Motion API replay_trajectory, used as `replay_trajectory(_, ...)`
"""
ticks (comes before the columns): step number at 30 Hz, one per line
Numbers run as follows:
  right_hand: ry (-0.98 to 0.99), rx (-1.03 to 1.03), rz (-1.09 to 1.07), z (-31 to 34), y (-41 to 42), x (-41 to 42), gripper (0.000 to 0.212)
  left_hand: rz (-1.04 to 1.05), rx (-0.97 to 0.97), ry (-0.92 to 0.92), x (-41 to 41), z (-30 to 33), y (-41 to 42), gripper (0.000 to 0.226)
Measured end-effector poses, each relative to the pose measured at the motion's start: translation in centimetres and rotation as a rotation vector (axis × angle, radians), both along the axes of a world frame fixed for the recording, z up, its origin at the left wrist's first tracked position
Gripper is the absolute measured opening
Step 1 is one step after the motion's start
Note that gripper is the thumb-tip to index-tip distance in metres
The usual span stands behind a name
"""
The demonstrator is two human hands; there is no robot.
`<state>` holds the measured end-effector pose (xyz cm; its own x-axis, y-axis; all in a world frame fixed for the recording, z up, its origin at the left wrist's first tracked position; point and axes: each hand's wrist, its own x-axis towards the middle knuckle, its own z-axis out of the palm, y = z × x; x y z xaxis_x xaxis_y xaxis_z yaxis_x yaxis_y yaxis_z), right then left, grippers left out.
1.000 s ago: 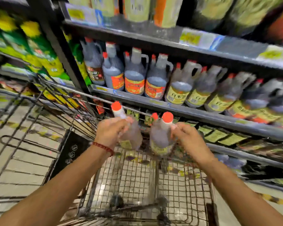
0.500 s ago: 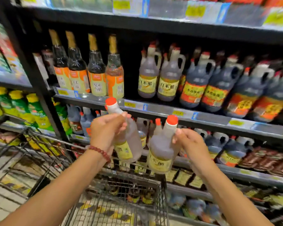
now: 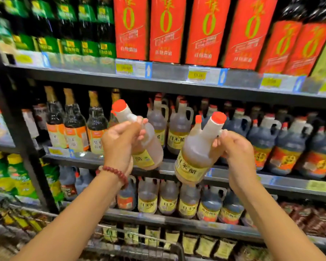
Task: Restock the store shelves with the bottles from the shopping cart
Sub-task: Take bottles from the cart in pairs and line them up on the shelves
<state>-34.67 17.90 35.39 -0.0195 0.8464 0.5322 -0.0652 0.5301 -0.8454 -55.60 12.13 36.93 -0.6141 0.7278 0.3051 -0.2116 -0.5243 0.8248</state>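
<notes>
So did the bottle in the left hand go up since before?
Yes. The vinegar bottle gripped by the left hand has risen from above the shopping cart to the middle shelf level.

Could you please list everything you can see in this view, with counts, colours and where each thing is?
Held bottles: two, pale liquid, red caps, yellow labels; one in the left hand, one in the right, both tilted in front of the middle shelf.
Red cartons: at least six, top shelf, right.
Green-labelled bottles: several, blurred, top shelf, left.
Dark gold-necked bottles: about four, middle shelf, left.
Pale handled jugs: at least two, middle shelf, centre.
Dark handled jugs: several, orange labels, middle shelf, right.
Lower-shelf jugs: about seven, pale and dark.
Shopping cart: one, wire, bottom edge.
Bead bracelet: one, red, left wrist.
Left hand: grips a bottle.
Right hand: grips a bottle.
</notes>
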Motion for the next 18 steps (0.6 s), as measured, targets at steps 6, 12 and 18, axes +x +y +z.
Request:
replay_trajectory(6, 0.019, 0.069, -0.052, 0.1, 4.3, -2.5, 0.037, 0.051, 0.032, 0.157, -0.6, 0.1, 3.5, 0.017)
replay_trajectory(12, -0.056, 0.067, -0.022, -1.2, 8.0, -4.1, 0.035, 0.026, -0.018, 0.155, -1.2, -1.3, 6.2, 0.01)
replay_trajectory(18, -0.149, 0.023, 0.012, -1.5, 10.8, -5.0, 0.037, 0.061, -0.123, 0.216, -2.0, -2.4, 9.0, 0.01)
